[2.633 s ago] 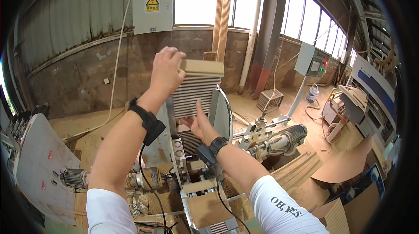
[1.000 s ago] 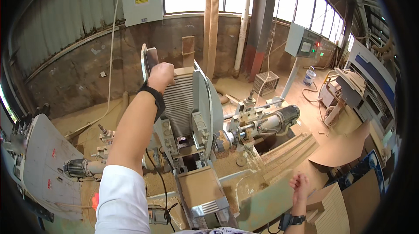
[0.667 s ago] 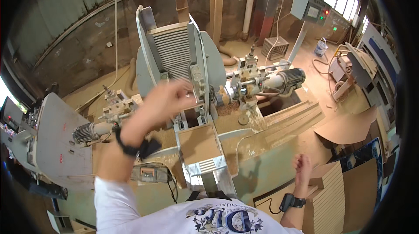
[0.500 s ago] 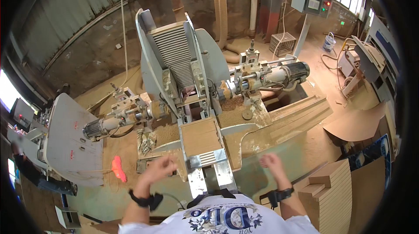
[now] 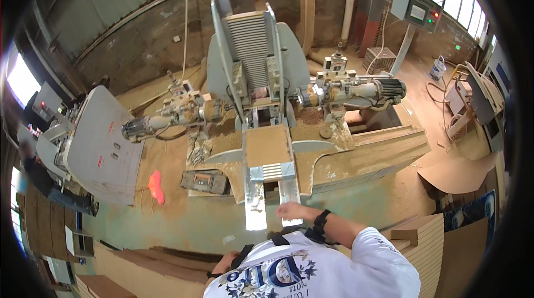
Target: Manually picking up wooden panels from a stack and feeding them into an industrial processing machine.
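Note:
My right hand is in front of my body, over the near end of the right metal rail. Its fingers are curled loosely together, and nothing shows in them. Low at my left side is my left hand, small in view, with its fingers mostly hidden. Ahead of me stands a dusty machine with a brown board lying flat in its middle channel. Pale strips show at the near end of that board. Farther back, a sloping rack holds a stack of thin strips between upright guides.
Motor units flank the channel, one at left and one at right. A control box stands on a post. Brown boards lie at lower left, stacked grooved panels at lower right. Another person is at far left.
My body has turned left and the machine sits farther right in view. My right hand has swung inward across my front; my left hand has dropped from the machine to my side.

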{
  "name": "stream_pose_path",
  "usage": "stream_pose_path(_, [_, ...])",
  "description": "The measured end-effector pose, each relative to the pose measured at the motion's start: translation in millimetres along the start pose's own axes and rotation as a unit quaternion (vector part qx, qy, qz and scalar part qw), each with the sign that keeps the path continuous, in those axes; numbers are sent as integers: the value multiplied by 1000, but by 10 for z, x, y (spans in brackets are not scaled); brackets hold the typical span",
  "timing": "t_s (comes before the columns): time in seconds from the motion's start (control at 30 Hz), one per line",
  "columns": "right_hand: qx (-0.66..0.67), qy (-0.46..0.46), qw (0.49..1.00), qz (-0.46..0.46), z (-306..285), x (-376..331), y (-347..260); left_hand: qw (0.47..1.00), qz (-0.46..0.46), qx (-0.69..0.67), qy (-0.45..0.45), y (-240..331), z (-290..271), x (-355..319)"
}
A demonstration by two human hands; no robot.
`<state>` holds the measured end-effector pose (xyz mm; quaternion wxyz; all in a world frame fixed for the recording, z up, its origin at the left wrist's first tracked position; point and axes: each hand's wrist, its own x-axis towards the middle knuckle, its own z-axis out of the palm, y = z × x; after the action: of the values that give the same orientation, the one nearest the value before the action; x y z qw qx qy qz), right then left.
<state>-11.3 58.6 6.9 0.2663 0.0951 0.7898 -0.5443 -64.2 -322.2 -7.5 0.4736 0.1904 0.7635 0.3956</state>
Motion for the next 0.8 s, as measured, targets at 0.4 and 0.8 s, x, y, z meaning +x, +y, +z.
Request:
stream_pose_path(0.4, [-475,182,831,-228,413,459,-571,978,-159,-22,133,-466,79,-589])
stream_pose_path(0.8, [-317,402,854,93,273,-188,-214,972,-182,-4,152,-1103,-38,-768])
